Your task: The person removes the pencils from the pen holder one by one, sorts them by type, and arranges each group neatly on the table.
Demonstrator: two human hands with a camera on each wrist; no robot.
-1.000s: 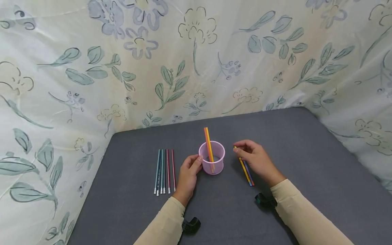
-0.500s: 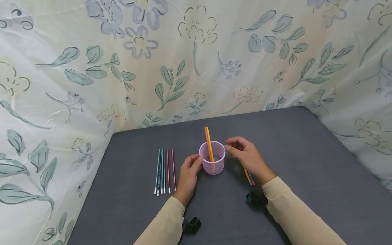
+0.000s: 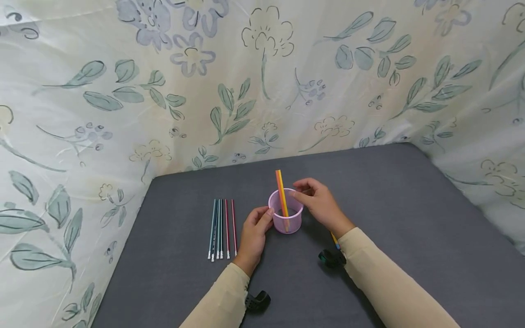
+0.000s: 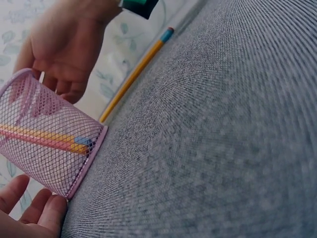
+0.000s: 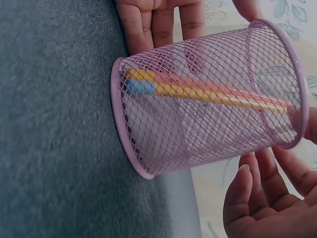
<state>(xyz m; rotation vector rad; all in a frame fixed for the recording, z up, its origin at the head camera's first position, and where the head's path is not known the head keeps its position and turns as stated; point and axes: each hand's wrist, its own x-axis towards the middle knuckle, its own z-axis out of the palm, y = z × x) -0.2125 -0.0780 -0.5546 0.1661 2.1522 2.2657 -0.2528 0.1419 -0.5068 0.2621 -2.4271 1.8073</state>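
My left hand (image 3: 252,230) holds a pink mesh pencil cup (image 3: 293,223) from the left, thumb near its rim and fingers along its side. The cup stands on the dark cloth. Inside lean an orange pencil (image 5: 188,82) and a yellow pencil (image 3: 282,187), both rising above the rim. At the cup's right rim is my right hand (image 3: 321,205), its thumb overlapping the rim and its fingers loosely bent outside the wall. No pencil shows in that hand. On the table behind it, another yellow pencil (image 4: 133,74) with a blue end lies partly hidden by the right forearm.
Left of the left hand, several teal pencils (image 3: 222,228) and two red pencils (image 3: 227,228) lie in a row, white ends toward me. The grey table (image 3: 176,282) is bordered at the back and sides by a floral curtain (image 3: 229,109).
My right hand has moved left, from the yellow and blue pencils on the table to the cup's rim. My left hand keeps its hold on the cup.
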